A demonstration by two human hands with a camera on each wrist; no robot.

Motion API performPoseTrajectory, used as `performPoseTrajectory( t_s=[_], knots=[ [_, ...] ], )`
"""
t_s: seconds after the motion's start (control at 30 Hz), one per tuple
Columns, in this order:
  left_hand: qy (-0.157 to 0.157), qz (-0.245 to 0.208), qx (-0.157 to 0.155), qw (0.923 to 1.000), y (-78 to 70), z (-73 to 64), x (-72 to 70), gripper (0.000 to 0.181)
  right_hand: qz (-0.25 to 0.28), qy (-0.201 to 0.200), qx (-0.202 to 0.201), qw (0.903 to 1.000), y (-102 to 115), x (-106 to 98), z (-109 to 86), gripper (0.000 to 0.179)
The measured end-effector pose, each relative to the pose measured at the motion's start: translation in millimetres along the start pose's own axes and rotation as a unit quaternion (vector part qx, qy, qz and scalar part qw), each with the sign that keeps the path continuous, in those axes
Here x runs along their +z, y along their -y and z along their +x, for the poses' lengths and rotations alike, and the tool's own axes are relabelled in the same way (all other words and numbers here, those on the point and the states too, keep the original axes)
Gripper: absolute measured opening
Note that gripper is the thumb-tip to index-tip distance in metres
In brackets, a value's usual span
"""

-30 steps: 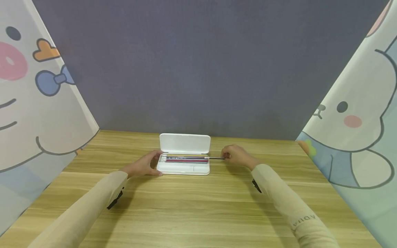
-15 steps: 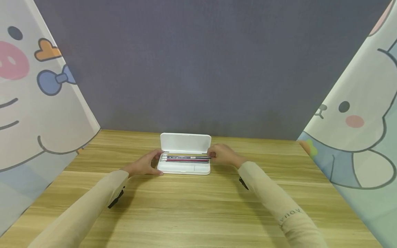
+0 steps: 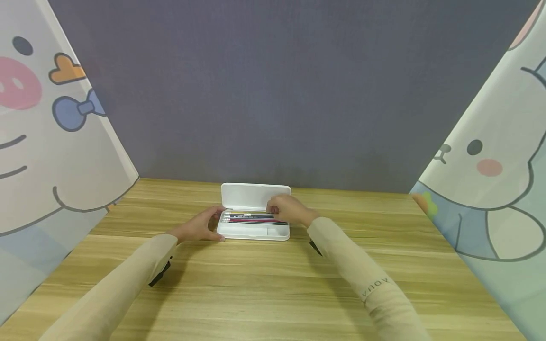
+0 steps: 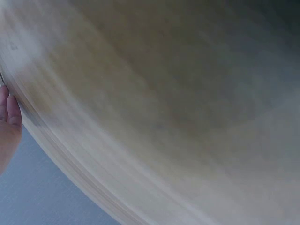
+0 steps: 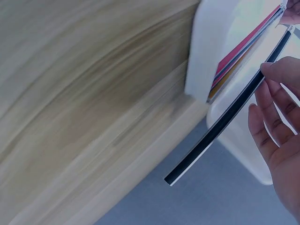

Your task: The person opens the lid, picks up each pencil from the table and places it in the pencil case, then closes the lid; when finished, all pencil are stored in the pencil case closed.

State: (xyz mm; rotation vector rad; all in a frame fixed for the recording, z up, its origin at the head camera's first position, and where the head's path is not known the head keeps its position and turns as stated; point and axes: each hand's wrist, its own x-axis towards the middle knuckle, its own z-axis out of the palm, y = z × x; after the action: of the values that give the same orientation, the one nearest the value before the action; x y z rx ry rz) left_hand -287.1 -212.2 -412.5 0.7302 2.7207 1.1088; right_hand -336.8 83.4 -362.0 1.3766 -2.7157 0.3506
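A white pencil case [image 3: 243, 230] lies on the table with its lid [image 3: 242, 195] raised at the back. Several pencils [image 3: 256, 220], red, yellow and dark, lie side by side in its rear compartment. My left hand [image 3: 196, 228] holds the case's left end, thumb at the front corner and fingers at the back corner. Between thumb and fingers, my right hand [image 3: 292, 210] pinches a black-and-white striped pencil [image 5: 225, 117] over the right part of the case. In the right wrist view this pencil slants across the case, its blunt flat end sticking out past the hand.
The wood-grain table [image 3: 264, 289] reaches back to a dark grey panel [image 3: 273, 94]. Panels with cartoon prints, a left panel [image 3: 64, 156] and a right panel [image 3: 490, 199], stand at the sides. A small divider splits the case's front compartment.
My right hand has moved left from beside the case to over its right part, bringing the striped pencil along. The left hand keeps its place on the case's left end.
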Motion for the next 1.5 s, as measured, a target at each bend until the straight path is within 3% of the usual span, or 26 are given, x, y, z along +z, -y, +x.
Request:
performPoseTrajectory(
  t_s=[0.23,0.77,1.5],
  knots=[
    [-0.001,-0.002,0.0,1.0,1.4,0.8,0.2,0.082,0.012,-0.006,-0.016,0.9998,8,5,17.7,0.012],
    [0.0,-0.011,0.0,0.9999,2.0,1.0,-0.4,0.083,0.003,0.016,0.012,0.9998,25,17,45.5,0.014],
    [0.0,-0.004,0.001,1.0,0.8,1.0,-0.7,0.083,0.001,0.01,0.004,0.9999,27,28,53.0,0.014]
  ],
)
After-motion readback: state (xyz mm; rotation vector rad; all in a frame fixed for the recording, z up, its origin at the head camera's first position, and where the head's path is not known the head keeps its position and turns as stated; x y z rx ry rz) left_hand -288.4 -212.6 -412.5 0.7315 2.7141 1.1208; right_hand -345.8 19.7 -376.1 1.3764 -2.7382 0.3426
